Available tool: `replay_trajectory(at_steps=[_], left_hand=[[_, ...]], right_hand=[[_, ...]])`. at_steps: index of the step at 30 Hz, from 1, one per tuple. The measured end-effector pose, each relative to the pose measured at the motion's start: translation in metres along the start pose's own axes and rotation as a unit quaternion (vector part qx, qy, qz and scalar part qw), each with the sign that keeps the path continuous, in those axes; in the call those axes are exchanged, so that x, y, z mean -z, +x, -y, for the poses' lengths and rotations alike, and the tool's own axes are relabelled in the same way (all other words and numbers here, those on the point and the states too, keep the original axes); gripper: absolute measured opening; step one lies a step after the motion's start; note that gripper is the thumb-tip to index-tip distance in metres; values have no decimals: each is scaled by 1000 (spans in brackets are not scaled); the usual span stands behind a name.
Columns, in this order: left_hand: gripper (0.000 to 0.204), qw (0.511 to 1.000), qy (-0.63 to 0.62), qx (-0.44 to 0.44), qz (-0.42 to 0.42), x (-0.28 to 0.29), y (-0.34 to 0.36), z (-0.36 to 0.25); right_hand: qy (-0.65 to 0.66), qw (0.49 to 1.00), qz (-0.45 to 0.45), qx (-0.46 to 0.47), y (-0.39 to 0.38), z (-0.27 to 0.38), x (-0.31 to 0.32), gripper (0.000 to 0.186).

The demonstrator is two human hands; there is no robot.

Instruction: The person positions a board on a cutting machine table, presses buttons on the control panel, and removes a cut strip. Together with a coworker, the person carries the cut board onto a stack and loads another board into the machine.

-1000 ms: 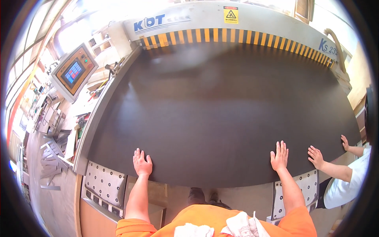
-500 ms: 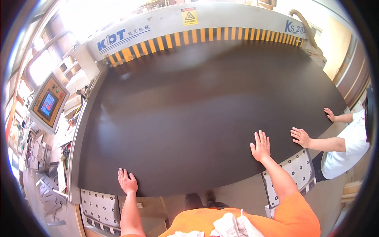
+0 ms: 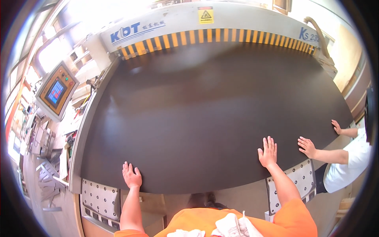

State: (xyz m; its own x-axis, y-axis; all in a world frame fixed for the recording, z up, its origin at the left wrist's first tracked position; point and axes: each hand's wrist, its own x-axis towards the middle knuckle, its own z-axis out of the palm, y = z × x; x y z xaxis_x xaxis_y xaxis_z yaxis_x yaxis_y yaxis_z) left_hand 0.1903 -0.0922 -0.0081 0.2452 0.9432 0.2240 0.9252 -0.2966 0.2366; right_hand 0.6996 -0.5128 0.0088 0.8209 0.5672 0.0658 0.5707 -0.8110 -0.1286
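Note:
A large dark brown panel (image 3: 205, 114) lies flat in front of me, and its far edge reaches the black and yellow striped strip of the machine. My left hand (image 3: 132, 176) rests flat on the panel near its front left edge, fingers pointing away from me. Further right, my right hand (image 3: 268, 153) lies palm down on the same surface with its fingers stretched out. Both hands hold nothing. Beside my right hand, a co-worker in a white shirt (image 3: 346, 170) has one hand (image 3: 307, 147) on the panel and another hand (image 3: 336, 126) at its right edge.
A white machine beam (image 3: 252, 17) crosses the far side, with a yellow warning sign (image 3: 205, 15). At the left stands a control panel with a screen (image 3: 57, 91). Studded support tables (image 3: 100, 199) carry the panel's front edge. A metal side rail (image 3: 85, 138) runs along the left.
The view has shifted, so the machine and control panel now sit further right in the picture. Both my hands stay flat on the panel; nothing has been gripped or let go.

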Motion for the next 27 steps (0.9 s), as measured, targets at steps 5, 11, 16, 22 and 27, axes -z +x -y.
replay_trajectory(at_steps=[5,11,16,22,27], left_hand=[[47,1000,-4,-10,-11,-2,2,-2],[46,999,-15,-31,-28,-4,1,0],[45,999,-17,-31,-19,1,0,3],[45,999,-17,-41,-8,5,3,0],[46,998,-1,-55,-16,-2,0,-1]], right_hand=[[-5,1000,-20,15,0,-7,-6,68],[-17,999,-17,24,1,-3,-3,67],[-21,1000,8,22,2,8,0,65],[-36,999,6,22,1,3,2,65],[-18,1000,-2,22,0,0,4,66]])
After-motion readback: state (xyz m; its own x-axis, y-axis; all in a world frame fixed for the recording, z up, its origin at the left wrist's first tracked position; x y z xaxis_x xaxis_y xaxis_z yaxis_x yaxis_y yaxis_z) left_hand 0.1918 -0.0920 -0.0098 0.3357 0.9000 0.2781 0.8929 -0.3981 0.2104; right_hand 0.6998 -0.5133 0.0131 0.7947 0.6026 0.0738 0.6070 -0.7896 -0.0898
